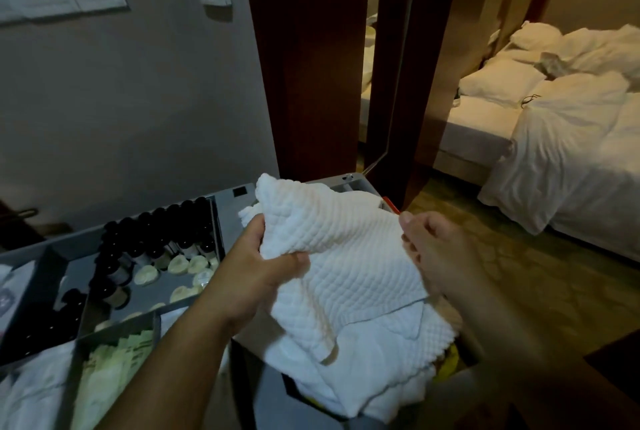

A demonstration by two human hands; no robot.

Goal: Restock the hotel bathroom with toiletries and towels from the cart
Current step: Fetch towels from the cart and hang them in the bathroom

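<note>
One white towel (346,256) is held above the right end of the cart (228,199), door frame (311,65) close behind, open floor (519,273) to the right. Its left edge is gripped by the left hand (256,266), its right edge pinched by the blurred right hand (433,249). Dark bottles (156,239) at the cart's left end: too crowded to be counted

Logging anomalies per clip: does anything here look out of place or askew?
Mildly. In the cart tray, a few dark bottles at the front lean or lie tipped while the back row stands upright, and round soaps lie scattered beside them. The bed behind is rumpled.
</note>
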